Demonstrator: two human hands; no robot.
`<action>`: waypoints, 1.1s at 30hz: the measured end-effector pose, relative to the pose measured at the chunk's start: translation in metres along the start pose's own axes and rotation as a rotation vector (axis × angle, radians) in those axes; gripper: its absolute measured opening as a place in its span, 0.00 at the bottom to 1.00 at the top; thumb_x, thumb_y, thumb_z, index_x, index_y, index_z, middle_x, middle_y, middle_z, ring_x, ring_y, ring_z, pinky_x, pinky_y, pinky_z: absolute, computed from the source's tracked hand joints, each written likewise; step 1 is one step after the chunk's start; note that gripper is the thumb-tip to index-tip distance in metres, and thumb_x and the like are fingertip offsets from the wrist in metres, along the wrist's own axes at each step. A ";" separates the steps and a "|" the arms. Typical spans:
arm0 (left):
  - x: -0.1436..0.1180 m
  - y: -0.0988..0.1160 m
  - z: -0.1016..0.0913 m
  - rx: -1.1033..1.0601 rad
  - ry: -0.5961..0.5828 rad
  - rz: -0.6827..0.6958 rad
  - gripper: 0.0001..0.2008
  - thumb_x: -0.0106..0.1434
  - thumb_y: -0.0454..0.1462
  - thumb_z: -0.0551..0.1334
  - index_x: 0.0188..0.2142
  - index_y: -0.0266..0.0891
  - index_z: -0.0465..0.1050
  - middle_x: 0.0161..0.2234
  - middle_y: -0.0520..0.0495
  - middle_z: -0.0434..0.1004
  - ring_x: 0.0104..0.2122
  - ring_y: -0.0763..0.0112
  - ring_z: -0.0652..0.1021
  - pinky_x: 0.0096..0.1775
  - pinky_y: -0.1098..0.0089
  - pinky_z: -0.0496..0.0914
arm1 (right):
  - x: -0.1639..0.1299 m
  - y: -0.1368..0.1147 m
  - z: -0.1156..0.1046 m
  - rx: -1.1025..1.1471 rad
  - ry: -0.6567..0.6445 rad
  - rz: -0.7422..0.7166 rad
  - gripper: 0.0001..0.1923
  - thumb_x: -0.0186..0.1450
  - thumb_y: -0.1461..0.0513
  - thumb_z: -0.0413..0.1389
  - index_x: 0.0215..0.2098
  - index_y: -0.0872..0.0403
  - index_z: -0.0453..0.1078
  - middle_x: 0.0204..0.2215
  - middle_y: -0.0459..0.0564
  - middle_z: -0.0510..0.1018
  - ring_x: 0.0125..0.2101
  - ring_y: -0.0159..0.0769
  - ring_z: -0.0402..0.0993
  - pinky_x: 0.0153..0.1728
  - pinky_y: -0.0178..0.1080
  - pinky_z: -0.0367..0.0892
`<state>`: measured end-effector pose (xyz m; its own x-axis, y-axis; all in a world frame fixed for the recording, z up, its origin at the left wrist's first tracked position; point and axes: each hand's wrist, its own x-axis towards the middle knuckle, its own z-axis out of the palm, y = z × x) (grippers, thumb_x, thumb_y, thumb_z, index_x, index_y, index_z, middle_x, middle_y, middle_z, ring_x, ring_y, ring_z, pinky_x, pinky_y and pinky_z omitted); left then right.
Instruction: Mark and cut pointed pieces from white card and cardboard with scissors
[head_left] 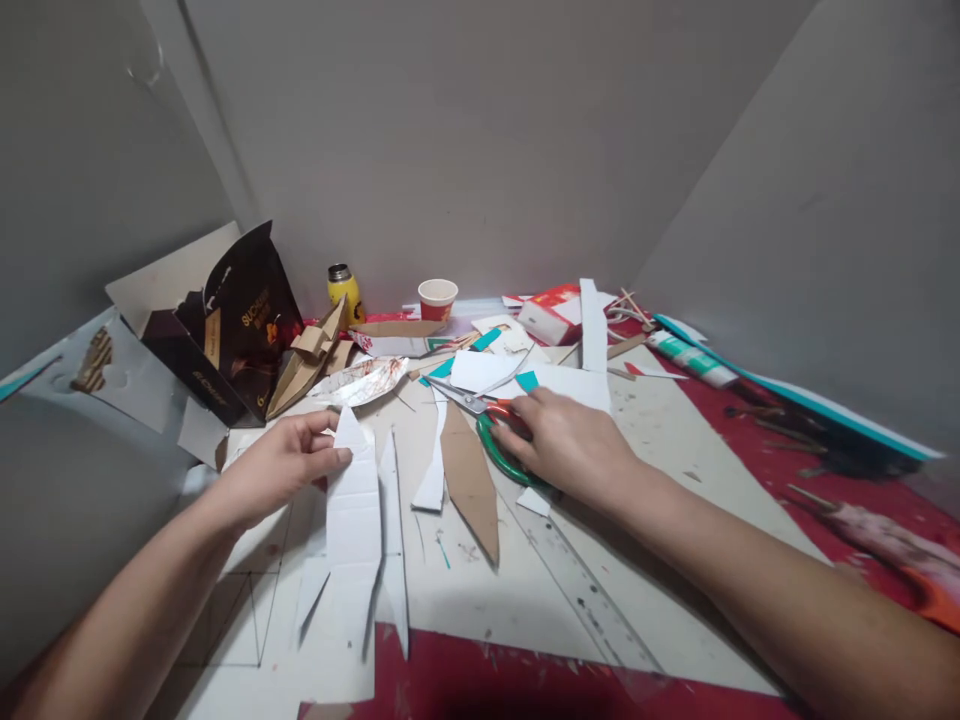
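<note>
My left hand [289,462] pinches a white cardboard strip [354,530] with a pointed top, thumb in front and fingers partly behind it. Beside the strip lies a narrow white offcut [392,560]. My right hand [562,440] grips the scissors [495,450] by their green and orange handles. The scissors' blades point to the upper left, over scraps on the table. Between my hands are a brown cardboard piece with pointed ends [471,480] and a curved white scrap [430,480].
A dark open box [240,340] leans at the left, near a brown cardboard boat shape [304,365]. Behind stand a yellow bottle [343,290] and a paper cup [437,298]. A clear ruler [585,590] lies in front. A glue tube [694,358] is at the right.
</note>
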<state>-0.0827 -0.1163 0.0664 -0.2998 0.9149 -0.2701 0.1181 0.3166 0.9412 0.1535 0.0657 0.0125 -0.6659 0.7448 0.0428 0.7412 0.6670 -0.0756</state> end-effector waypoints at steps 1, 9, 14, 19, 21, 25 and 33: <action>-0.002 -0.001 -0.004 0.028 -0.003 -0.017 0.07 0.51 0.36 0.72 0.29 0.40 0.77 0.23 0.55 0.71 0.23 0.75 0.69 0.27 0.75 0.65 | -0.002 -0.002 -0.003 0.014 0.048 -0.013 0.16 0.70 0.54 0.48 0.42 0.56 0.72 0.41 0.59 0.78 0.41 0.49 0.75 0.25 0.38 0.54; -0.007 -0.016 -0.017 0.193 -0.013 -0.101 0.09 0.52 0.41 0.70 0.27 0.39 0.75 0.22 0.54 0.69 0.22 0.72 0.68 0.28 0.72 0.67 | -0.022 -0.033 -0.028 0.365 -0.004 -0.281 0.11 0.66 0.56 0.54 0.38 0.55 0.74 0.31 0.49 0.79 0.31 0.38 0.74 0.30 0.37 0.60; 0.003 -0.033 -0.006 0.268 0.012 -0.047 0.08 0.55 0.39 0.67 0.33 0.38 0.77 0.21 0.56 0.67 0.20 0.73 0.65 0.25 0.73 0.60 | -0.014 -0.054 -0.025 0.370 -0.144 -0.306 0.10 0.65 0.58 0.55 0.30 0.55 0.74 0.26 0.50 0.79 0.27 0.38 0.72 0.25 0.37 0.54; 0.015 -0.036 0.001 0.409 0.069 0.043 0.11 0.57 0.40 0.65 0.39 0.39 0.80 0.25 0.52 0.73 0.25 0.68 0.70 0.30 0.71 0.62 | -0.001 -0.077 -0.009 0.442 -0.183 -0.292 0.09 0.65 0.61 0.56 0.38 0.57 0.75 0.30 0.53 0.81 0.30 0.40 0.75 0.28 0.36 0.58; 0.017 -0.037 0.003 0.484 0.124 0.070 0.17 0.57 0.40 0.64 0.46 0.38 0.79 0.26 0.52 0.74 0.27 0.66 0.72 0.31 0.69 0.63 | 0.005 -0.085 -0.002 0.493 -0.175 -0.272 0.13 0.64 0.61 0.56 0.45 0.59 0.74 0.33 0.54 0.82 0.33 0.41 0.76 0.31 0.37 0.61; 0.015 -0.039 0.005 0.634 0.250 0.106 0.26 0.57 0.40 0.64 0.55 0.37 0.73 0.37 0.44 0.78 0.34 0.60 0.75 0.38 0.65 0.65 | 0.018 -0.096 0.008 0.604 -0.170 -0.215 0.21 0.62 0.62 0.58 0.52 0.61 0.71 0.32 0.52 0.82 0.35 0.41 0.76 0.34 0.37 0.63; 0.008 -0.049 0.002 0.709 0.400 0.005 0.19 0.52 0.40 0.66 0.44 0.38 0.76 0.26 0.48 0.75 0.28 0.58 0.73 0.33 0.63 0.61 | 0.031 -0.107 0.024 0.870 -0.237 -0.080 0.32 0.56 0.70 0.60 0.59 0.61 0.64 0.25 0.44 0.75 0.26 0.34 0.71 0.28 0.35 0.63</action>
<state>-0.0893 -0.1242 0.0178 -0.5974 0.8005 -0.0472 0.6513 0.5187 0.5538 0.0516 0.0166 -0.0017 -0.7842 0.6090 -0.1190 0.4299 0.3950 -0.8119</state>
